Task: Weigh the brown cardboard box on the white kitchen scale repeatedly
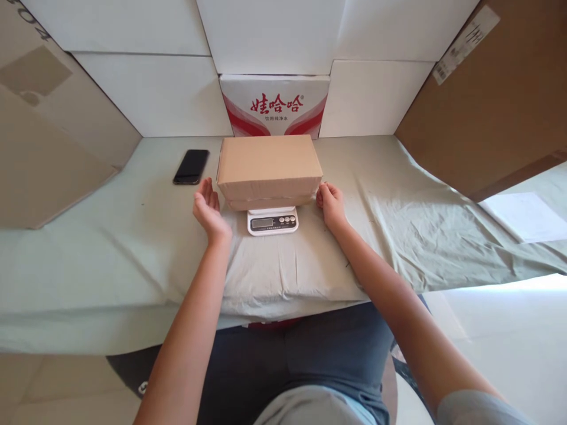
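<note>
A closed brown cardboard box rests on a small white kitchen scale, hiding most of the weighing platform. The scale's display and several round buttons face me; no reading can be made out on the display. Beside the box's left end is my left hand, palm turned inward and fingers stretched upward, holding nothing. My right hand is at the lower right corner of the box, fingers curled in, with no object visible in them. Whether its fingertips touch the cardboard, I cannot tell.
A black phone lies left of the box on the pale green cloth. Behind stand white boxes and a red-and-white printed carton. Large brown cartons flank the table at left and right. White paper lies at right.
</note>
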Tool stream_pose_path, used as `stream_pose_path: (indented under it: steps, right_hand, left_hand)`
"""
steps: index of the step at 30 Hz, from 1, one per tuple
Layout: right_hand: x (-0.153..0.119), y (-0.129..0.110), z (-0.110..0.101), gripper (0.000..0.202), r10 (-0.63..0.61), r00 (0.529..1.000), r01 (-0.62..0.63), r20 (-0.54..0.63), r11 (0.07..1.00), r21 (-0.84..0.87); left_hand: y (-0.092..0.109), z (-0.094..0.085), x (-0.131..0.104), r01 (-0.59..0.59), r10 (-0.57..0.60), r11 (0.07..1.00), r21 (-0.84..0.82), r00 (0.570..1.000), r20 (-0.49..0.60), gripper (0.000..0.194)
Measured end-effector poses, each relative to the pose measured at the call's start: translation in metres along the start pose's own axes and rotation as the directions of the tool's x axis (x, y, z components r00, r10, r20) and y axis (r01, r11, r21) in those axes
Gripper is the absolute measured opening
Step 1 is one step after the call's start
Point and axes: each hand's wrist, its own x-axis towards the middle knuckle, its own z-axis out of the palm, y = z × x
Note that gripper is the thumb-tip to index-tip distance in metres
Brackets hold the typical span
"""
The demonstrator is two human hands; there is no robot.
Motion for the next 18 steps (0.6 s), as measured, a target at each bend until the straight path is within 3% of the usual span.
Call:
stream_pose_path:
  steps: [5,11,14,18]
  right_hand:
    - [0.0,-0.002,0.002,0.071,0.005,1.0,-0.005,0.01,1.0,0.009]
    - [0.001,-0.001,0.004,0.071,-0.025,0.999,0.024,0.026,1.0,0.01]
    - [0.002,0.0,0.004,0.071,-0.045,0.998,0.045,0.039,0.999,-0.014]
    - [0.001,0.0,0.004,0.074,-0.04,0.998,0.041,0.042,0.999,-0.019]
  left_hand:
    - [0.036,-0.019,-0.018,-0.014,0.016,0.997,-0.079,1.0,0.017,0.068]
    - [0.076,-0.072,-0.043,0.101,-0.094,0.993,-0.063,0.99,0.101,0.079]
    - [0.08,-0.095,-0.044,0.169,-0.169,0.986,0.006,0.982,0.09,0.081]
    - [0.071,-0.11,-0.043,0.202,-0.203,0.979,0.023,0.977,0.071,0.085]
